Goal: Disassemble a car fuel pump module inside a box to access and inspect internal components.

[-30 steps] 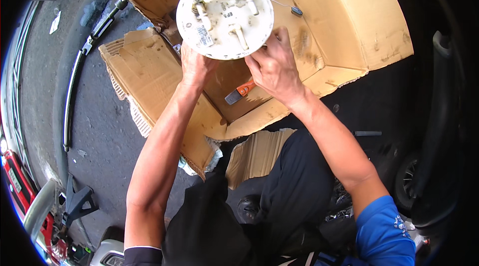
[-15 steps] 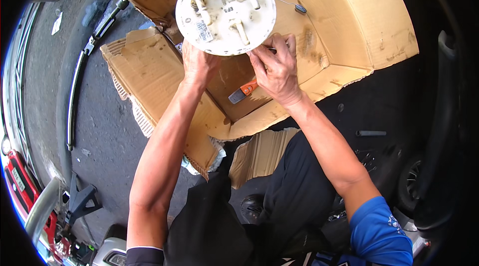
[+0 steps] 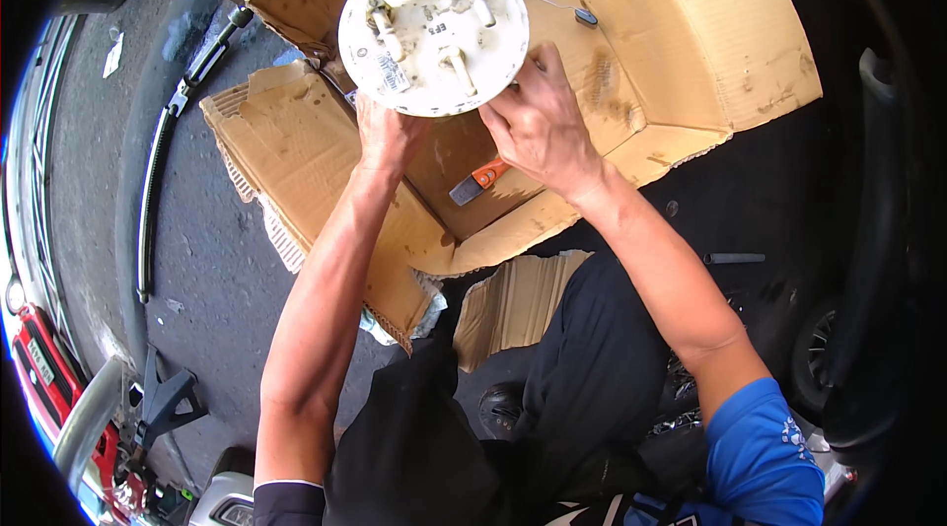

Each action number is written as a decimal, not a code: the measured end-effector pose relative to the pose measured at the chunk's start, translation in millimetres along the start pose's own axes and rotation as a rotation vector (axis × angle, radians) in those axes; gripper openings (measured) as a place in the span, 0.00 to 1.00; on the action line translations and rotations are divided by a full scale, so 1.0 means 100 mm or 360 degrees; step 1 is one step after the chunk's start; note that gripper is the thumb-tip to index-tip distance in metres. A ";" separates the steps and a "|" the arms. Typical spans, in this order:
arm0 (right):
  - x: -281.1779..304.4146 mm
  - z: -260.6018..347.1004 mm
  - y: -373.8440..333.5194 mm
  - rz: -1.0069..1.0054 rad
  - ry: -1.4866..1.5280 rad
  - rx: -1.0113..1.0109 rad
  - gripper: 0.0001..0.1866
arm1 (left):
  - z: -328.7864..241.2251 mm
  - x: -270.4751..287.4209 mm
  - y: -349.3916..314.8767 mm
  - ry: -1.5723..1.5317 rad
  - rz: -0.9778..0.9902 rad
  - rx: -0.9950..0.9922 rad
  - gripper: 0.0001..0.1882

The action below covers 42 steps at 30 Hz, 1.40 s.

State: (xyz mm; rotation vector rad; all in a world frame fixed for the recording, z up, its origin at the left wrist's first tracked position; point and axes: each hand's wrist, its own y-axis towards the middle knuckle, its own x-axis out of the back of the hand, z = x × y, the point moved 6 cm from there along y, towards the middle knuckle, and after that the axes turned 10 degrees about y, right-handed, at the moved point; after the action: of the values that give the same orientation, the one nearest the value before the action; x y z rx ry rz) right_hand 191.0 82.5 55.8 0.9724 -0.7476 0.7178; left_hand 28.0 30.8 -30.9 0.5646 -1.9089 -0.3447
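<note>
A white round fuel pump module (image 3: 424,58) is held up over the open cardboard box, its flat top facing me. Pipe stubs and a connector socket stand out from that top, and a label is stuck near its left side. My left hand (image 3: 387,140) grips it from below at the lower left rim, the fingers hidden under the disc. At the lower right rim my right hand (image 3: 541,130) is closed, knuckles up, with its fingertips tucked behind the edge. Whatever hangs beneath the disc is out of sight.
Inside the torn cardboard box (image 3: 725,53) lie an orange-handled scraper (image 3: 478,181) and a thin wire with a dark float (image 3: 586,18). A black-and-silver bar (image 3: 163,146) rests on the floor at left. A grey tube (image 3: 735,258) lies at right.
The white module has shifted slightly left and toward me. My right hand has turned at the rim, and its fingers now reach further behind the disc.
</note>
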 end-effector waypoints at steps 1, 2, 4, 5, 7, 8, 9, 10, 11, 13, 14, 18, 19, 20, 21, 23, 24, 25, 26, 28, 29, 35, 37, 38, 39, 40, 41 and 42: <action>0.00 0.00 -0.06 -0.0049 -0.0020 0.0002 0.11 | -0.02 -0.02 0.02 -0.0037 0.0017 0.0056 0.15; -0.02 -0.03 -0.11 -0.0050 -0.0024 0.0002 0.11 | -0.04 -0.03 0.03 -0.0074 0.0036 0.0113 0.15; -0.03 -0.10 -0.18 -0.0232 0.0134 -0.0228 0.11 | -0.02 -0.03 0.05 -0.0072 0.0064 0.0132 0.15; -0.06 -0.11 -0.21 -0.0236 0.0141 -0.0233 0.11 | -0.01 -0.04 0.05 -0.0079 0.0087 0.0153 0.14; -0.11 -0.13 -0.22 -0.0290 0.0133 -0.0217 0.10 | 0.04 -0.05 0.01 -0.0106 0.0178 0.0162 0.17; -0.13 -0.12 -0.25 -0.0294 0.0137 -0.0221 0.10 | 0.06 -0.07 -0.01 -0.0137 0.0262 0.0173 0.21; -0.14 -0.11 -0.27 -0.0308 0.0145 -0.0253 0.09 | 0.06 -0.08 0.01 -0.0132 0.0265 0.0174 0.21; -0.15 -0.10 -0.29 -0.0321 0.0153 -0.0285 0.09 | 0.05 -0.05 0.04 -0.0039 0.0159 0.0142 0.18; -0.16 -0.11 -0.29 -0.0323 0.0160 -0.0285 0.09 | 0.03 -0.01 0.07 0.0054 0.0054 0.0110 0.15; -0.12 -0.16 -0.31 -0.0422 0.0188 -0.0306 0.08 | 0.01 -0.02 0.14 0.0040 0.0091 0.0182 0.15; -0.11 -0.18 -0.32 -0.0421 0.0185 -0.0310 0.08 | 0.01 -0.03 0.18 0.0029 0.0127 0.0255 0.16; -0.10 -0.16 -0.32 -0.0386 0.0212 -0.0364 0.07 | -0.05 0.01 0.18 0.0142 0.0221 0.0098 0.16; -0.11 -0.17 -0.35 -0.0416 0.0240 -0.0396 0.06 | -0.05 0.01 0.19 0.0137 0.0218 0.0094 0.16; -0.14 -0.15 -0.36 -0.0417 0.0232 -0.0396 0.06 | -0.04 0.02 0.20 0.0185 0.0226 0.0084 0.15; -0.17 -0.16 -0.38 -0.0476 0.0293 -0.0498 0.06 | -0.02 0.03 0.21 0.0245 0.0241 0.0069 0.15; -0.23 -0.17 -0.41 -0.0560 0.0421 -0.0668 0.04 | 0.06 0.06 0.25 0.0123 0.0238 0.0087 0.15; -0.25 -0.14 -0.39 -0.0566 0.0435 -0.0672 0.04 | 0.13 0.10 0.23 -0.0003 0.0233 0.0123 0.15; -0.22 -0.15 -0.39 -0.0525 0.0426 -0.0683 0.04 | 0.02 0.11 0.26 0.0354 0.0433 -0.0216 0.15; -0.20 -0.16 -0.39 -0.0484 0.0419 -0.0695 0.04 | -0.01 0.17 0.29 0.0018 0.0505 -0.0165 0.15; -0.13 -0.19 -0.36 -0.0408 0.0372 -0.0647 0.04 | -0.08 0.32 0.37 -0.0488 0.0829 0.0095 0.19; -0.12 -0.18 -0.33 -0.0334 0.0347 -0.0588 0.04 | -0.04 0.35 0.37 -0.0489 0.0846 0.0096 0.19; -0.02 -0.24 -0.07 -0.0122 0.0179 -0.0337 0.06 | 0.14 0.37 0.32 -0.0516 0.0949 0.0226 0.26; 0.00 -0.18 0.01 -0.0019 0.0117 -0.0280 0.06 | 0.17 0.36 0.31 -0.0512 0.0973 0.0283 0.26; -0.04 -0.13 -0.02 -0.0016 0.0125 -0.0281 0.06 | 0.19 0.36 0.29 -0.0510 0.0990 0.0333 0.26; -0.06 -0.11 -0.06 -0.0108 0.0133 -0.0321 0.06 | 0.19 0.37 0.27 -0.0508 0.0988 0.0334 0.26; -0.07 -0.12 -0.11 -0.0199 0.0135 -0.0354 0.05 | 0.18 0.37 0.26 -0.0516 0.0917 0.0309 0.26; -0.13 -0.10 -0.16 -0.0201 0.0130 -0.0345 0.05 | 0.17 0.38 0.27 -0.0524 0.0847 0.0282 0.26; -0.17 -0.11 -0.25 -0.0268 0.0176 -0.0410 0.05 | 0.15 0.37 0.27 -0.0533 0.0842 0.0279 0.26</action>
State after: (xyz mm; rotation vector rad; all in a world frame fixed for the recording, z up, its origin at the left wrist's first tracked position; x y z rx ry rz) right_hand 204.4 79.8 26.5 0.7447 -0.6354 0.5096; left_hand -3.6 33.4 4.9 0.0972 -2.3384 0.0794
